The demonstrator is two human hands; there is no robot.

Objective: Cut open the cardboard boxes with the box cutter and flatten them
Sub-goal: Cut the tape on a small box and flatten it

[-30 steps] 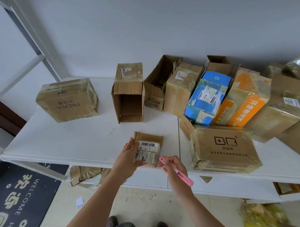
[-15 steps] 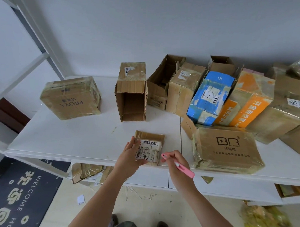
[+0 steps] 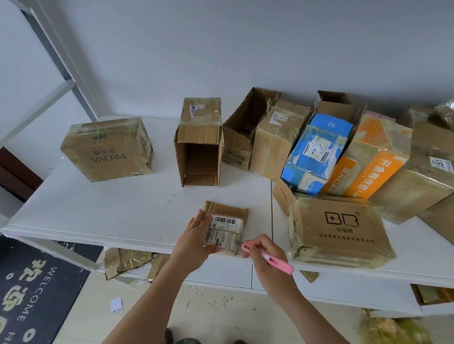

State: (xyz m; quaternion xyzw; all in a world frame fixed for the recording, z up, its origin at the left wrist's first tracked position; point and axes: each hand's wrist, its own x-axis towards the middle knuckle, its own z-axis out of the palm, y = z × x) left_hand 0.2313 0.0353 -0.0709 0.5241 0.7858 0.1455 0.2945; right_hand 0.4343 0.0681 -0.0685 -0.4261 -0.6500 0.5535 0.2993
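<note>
The left hand is lying on the small box at the table's near edge, fingers straight along the box's left side and thumb pressing across its label. The right hand is gripping the pink cutter, its tip sitting at the box's near right corner. Just to the right, the BR box is lying flat. An open box and a taped PROYA box are standing farther back, with more boxes crowding the far right.

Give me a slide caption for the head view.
Left hand steadies small taped box; right hand brings pink box cutter.
</note>
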